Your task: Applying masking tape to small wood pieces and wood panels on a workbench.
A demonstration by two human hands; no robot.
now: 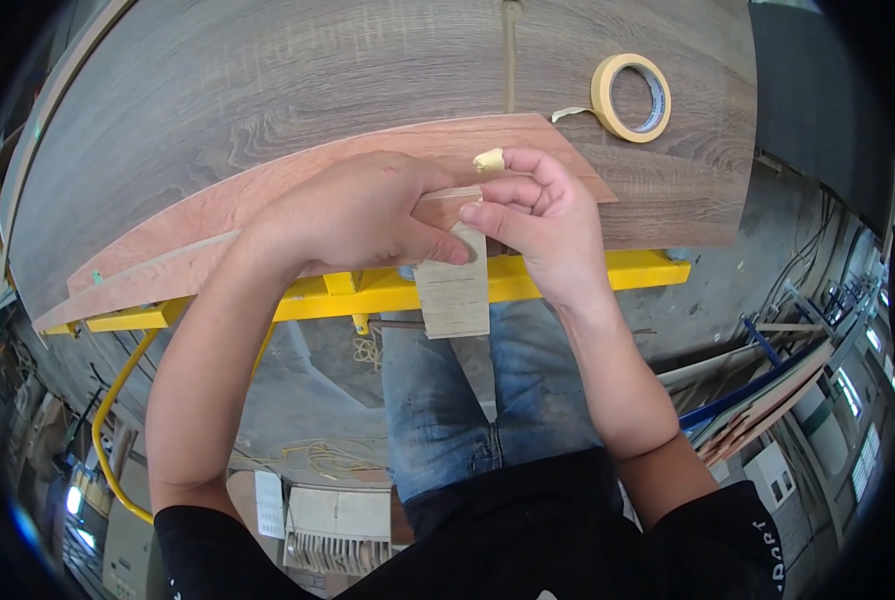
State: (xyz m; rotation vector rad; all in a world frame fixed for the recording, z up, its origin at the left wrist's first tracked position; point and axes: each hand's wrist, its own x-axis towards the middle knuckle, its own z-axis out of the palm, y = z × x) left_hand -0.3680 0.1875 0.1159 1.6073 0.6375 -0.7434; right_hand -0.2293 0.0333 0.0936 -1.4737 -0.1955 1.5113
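Observation:
My left hand (367,210) is closed around the end of a long, reddish plywood strip (167,268), its thumb pressing on a short pale plywood piece (454,295). That piece hangs crosswise from the strip, over the bench's near edge. My right hand (559,215) has its thumb and bent fingers closed at the same end, beside the pale piece. A scrap of masking tape (488,160) clings to its raised index fingertip. Behind both hands a wide reddish plywood panel (367,140) with a curved edge lies on the bench. My fingers hide part of the joint.
On the wood-grain bench top (367,60), a roll of masking tape (601,105) stands at the far right with its end loose. A yellow metal frame (607,272) runs below the near edge. Boards (767,400) lean at the right, and cords (332,458) lie on the floor.

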